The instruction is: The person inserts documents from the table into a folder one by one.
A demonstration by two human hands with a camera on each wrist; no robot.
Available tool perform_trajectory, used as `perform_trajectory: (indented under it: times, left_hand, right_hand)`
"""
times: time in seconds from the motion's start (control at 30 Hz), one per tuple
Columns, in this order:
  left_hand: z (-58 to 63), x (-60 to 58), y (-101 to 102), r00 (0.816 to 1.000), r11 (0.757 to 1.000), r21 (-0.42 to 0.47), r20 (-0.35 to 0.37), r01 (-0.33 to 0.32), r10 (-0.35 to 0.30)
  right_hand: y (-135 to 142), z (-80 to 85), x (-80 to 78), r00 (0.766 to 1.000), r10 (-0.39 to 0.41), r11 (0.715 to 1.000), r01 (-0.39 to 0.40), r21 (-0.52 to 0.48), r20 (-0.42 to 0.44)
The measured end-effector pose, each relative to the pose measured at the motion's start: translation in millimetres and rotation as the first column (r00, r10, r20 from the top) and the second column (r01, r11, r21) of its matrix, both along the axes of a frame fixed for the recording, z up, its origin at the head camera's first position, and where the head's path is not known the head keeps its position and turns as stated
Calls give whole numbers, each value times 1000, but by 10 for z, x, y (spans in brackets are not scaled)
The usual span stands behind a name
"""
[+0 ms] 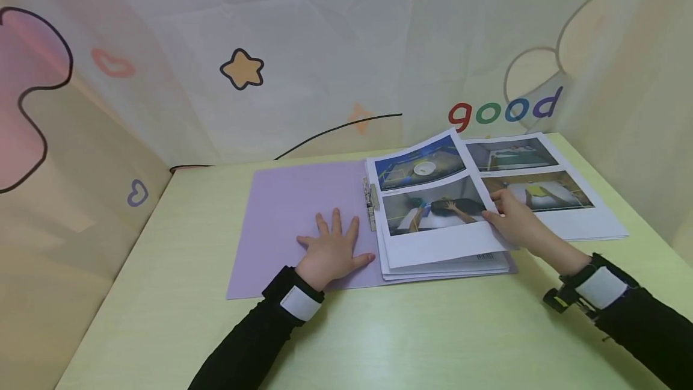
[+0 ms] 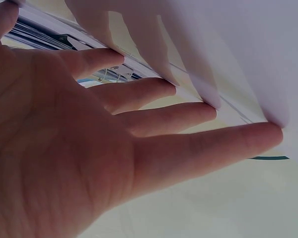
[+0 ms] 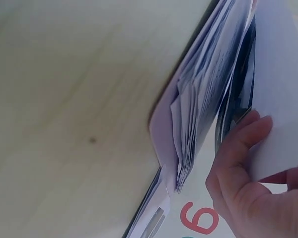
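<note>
A light purple folder [image 1: 292,203] lies spread on the table, with a stack of printed sheets [image 3: 203,94] on its right half. At its spine sits a metal clip [image 1: 370,200]. My left hand [image 1: 331,253] rests on the bare left cover, fingers spread and straight; the left wrist view has its fingertips [image 2: 274,131] against the cover. With thumb and fingers, my right hand [image 1: 517,224] pinches the right edge of the top printed sheet [image 1: 428,251], which carries two photos. That sheet is raised at its right side, apart from the stack below.
More photo-printed sheets [image 1: 592,227] lie to the right of the folder, partly behind the lifted sheet and my right hand. The pale table [image 1: 178,269] ends at the back against a patterned curtain [image 1: 335,65] with the word "good" on it.
</note>
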State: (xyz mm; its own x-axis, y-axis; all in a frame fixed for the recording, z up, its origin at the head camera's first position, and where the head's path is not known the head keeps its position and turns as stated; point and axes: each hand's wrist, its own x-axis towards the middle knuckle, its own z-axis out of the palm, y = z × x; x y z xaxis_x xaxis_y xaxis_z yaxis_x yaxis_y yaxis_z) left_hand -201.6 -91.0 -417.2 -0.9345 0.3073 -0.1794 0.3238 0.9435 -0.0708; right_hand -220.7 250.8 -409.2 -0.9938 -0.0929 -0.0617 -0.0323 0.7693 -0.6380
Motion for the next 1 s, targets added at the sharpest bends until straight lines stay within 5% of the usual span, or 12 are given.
perform_trajectory:
  times: [1.0]
  left_hand:
    - [12,2,-2,1000,1000,10,-2,1,-1]
  right_hand:
    - [-54,5,29,986,165,977,-165,134,17]
